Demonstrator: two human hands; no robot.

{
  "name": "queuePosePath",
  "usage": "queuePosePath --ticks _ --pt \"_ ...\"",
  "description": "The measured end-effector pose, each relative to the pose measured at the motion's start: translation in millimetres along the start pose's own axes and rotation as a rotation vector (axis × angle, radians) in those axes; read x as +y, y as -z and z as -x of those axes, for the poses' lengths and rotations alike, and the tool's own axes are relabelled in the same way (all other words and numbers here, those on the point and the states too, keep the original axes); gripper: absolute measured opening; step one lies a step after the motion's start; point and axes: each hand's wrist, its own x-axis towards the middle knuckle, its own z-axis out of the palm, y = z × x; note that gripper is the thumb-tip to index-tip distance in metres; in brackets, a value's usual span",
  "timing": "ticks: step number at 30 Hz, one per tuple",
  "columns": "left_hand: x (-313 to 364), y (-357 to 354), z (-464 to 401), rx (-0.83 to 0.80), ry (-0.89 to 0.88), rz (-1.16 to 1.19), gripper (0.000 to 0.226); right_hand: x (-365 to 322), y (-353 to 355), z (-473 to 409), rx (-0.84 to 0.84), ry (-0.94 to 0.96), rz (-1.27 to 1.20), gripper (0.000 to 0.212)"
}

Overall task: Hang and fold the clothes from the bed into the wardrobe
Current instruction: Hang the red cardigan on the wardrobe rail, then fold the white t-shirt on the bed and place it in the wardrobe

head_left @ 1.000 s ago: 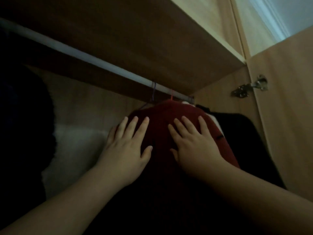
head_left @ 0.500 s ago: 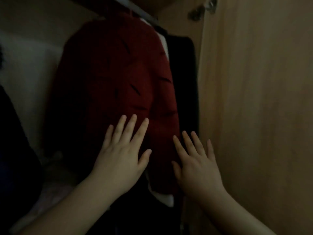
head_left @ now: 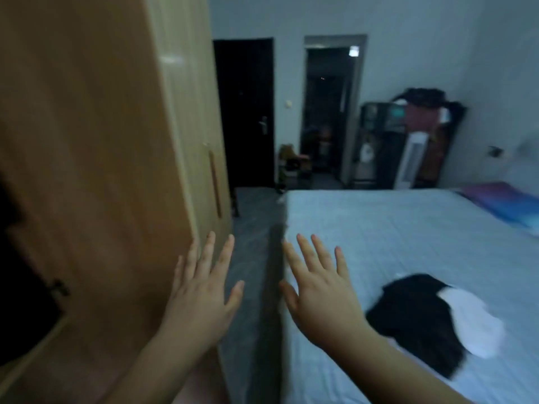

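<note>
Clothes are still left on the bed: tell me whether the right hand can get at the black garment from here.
Probably yes: the right hand is open and empty, and only bare sheet lies between it and the black garment.

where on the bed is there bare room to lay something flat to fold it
Most of the bed sheet is bare: the wide stretch between the near edge, the far foot and the pillow at the right. Crowded only at the near right, where the black and white clothes lie, just beyond the right hand.
</note>
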Motion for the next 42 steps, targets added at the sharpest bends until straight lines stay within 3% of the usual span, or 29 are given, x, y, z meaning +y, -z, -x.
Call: queuePosePath --ticks 12,22,33,42 --pt "197 -163 -70 -0.223 -0.319 0.154 0.081 228 -38 103 -0.193 -0.469 0.161 0.069" --pt "293 -320 -165 -0.436 -0.405 0.283 0.077 384 -106 71 -0.397 -0.602 0.218 0.069" --pt "398 -406 -227 -0.536 -0.560 0.295 0.075 520 -119 86 -0.583 -0.796 0.248 0.068" --pt "520 -480 -228 -0.596 -0.473 0.188 0.077 676 -140 96 -0.605 -0.721 0.155 0.068"
